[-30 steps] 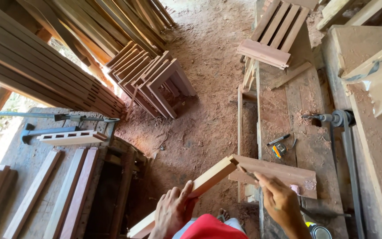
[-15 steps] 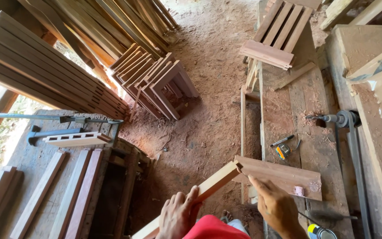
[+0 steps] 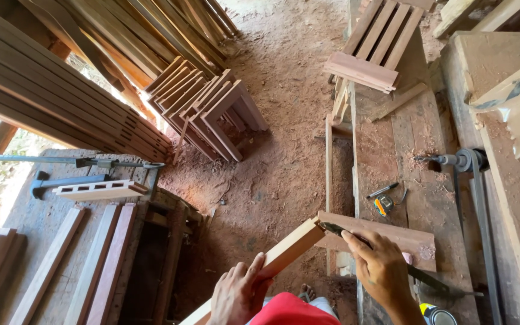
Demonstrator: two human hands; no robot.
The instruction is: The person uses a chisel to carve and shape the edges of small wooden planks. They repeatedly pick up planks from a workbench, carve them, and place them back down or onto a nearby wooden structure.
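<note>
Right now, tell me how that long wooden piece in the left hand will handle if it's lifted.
The wooden piece looks stiff, a thick squared length. Likely hefty and end-heavy, since the left hand grips near one end. Flat faces mean it shouldn't roll.

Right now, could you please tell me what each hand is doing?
Left hand: closed on the wood bar.
Right hand: closed on a dark tool, tip at the bar's end.

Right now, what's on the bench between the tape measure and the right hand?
In the head view, only the flat board lies across the bench between the tape measure and the right hand. A dark tool lies along its near edge under the fingers.
</note>
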